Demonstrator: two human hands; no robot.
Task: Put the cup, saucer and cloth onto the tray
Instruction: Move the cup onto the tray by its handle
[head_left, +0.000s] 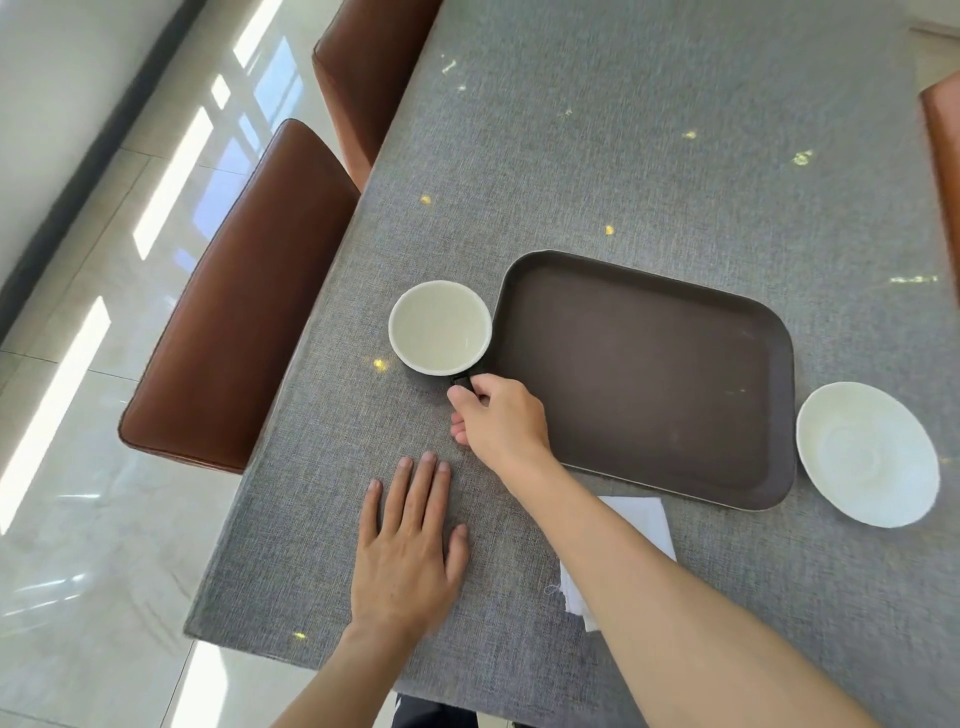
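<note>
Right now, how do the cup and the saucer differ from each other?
The cup is deep, with a dark handle; the saucer is shallow and has none. The cup stands to the left of the tray; the saucer lies to its right. The right hand grips the cup's handle; nothing touches the saucer. Both look white inside, and both are off the tray.

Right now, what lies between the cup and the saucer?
In the head view, the empty tray lies between the cup and the saucer.
</note>
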